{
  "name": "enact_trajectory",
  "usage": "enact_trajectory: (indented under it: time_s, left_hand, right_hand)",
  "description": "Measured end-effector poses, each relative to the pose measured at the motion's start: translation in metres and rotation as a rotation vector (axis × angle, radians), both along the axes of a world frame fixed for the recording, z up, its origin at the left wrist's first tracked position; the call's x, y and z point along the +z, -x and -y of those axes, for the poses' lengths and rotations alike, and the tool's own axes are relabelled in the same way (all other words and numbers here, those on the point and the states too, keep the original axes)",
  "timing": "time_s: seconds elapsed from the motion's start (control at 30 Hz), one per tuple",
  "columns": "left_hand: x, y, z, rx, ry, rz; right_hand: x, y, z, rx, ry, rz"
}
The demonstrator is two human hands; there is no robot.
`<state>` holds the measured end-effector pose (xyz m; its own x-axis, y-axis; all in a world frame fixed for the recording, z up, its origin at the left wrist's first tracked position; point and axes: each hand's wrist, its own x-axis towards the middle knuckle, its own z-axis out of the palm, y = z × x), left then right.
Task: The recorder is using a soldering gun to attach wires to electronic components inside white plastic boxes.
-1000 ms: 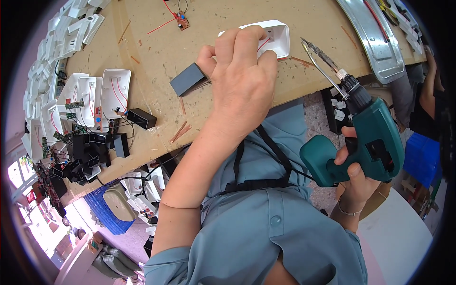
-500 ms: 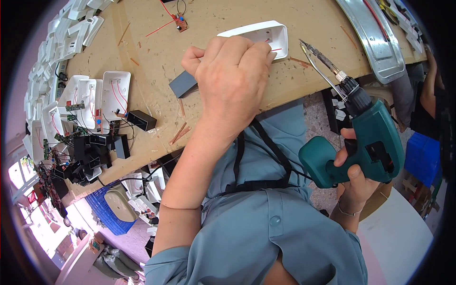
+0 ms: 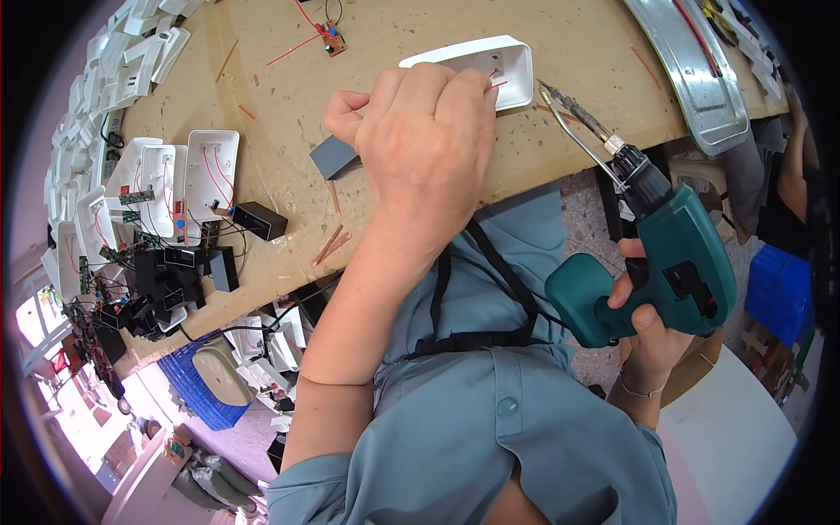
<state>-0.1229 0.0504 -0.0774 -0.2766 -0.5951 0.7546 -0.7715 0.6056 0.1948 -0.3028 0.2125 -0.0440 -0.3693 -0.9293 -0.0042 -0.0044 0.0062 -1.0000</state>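
Observation:
My left hand (image 3: 424, 131), its fingers curled, covers the near left part of a white plastic housing (image 3: 520, 74) on the bench. Its fingertips are hidden, so what they grip does not show. Short red wires (image 3: 499, 84) stick out beside the index finger, inside the housing. In my right hand (image 3: 652, 328) is a green pistol-shaped soldering gun (image 3: 687, 254), a finger by its trigger. The gun's hot tip and curved metal feed tube point up and left, ending just right of the housing without touching it. A dark grey block (image 3: 334, 158) lies left of my left wrist.
White housings with red wires (image 3: 212, 175), circuit boards and black boxes (image 3: 260, 220) crowd the bench's left side. A small brown circuit board (image 3: 332, 39) lies at the back. On the right are a metal tray (image 3: 700, 96), a blue crate (image 3: 779, 289) and another person's arm (image 3: 790, 166).
The soldering gun has moved a little left, bringing its tip closer to the housing. My left hand has shifted slightly left, and the housing has barely moved.

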Motion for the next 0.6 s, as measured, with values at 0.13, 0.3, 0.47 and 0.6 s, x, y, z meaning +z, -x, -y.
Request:
enact_trajectory:
  time_s: [0.13,0.3,0.47,0.6]
  left_hand:
    - [0.003,-0.003,-0.007,-0.002,-0.066,0.061]
    - [0.004,-0.005,-0.012,-0.029,-0.203,-0.008]
    - [0.007,-0.005,-0.015,-0.056,-0.301,-0.108]
    - [0.008,-0.002,-0.013,-0.039,-0.279,-0.129]
  right_hand:
    - [0.000,0.000,0.001,0.012,-0.007,0.019]
    - [-0.001,0.001,0.000,0.016,-0.004,0.022]
    - [-0.001,0.002,0.000,0.027,0.000,0.022]
    - [-0.001,0.001,0.001,0.016,-0.009,0.013]
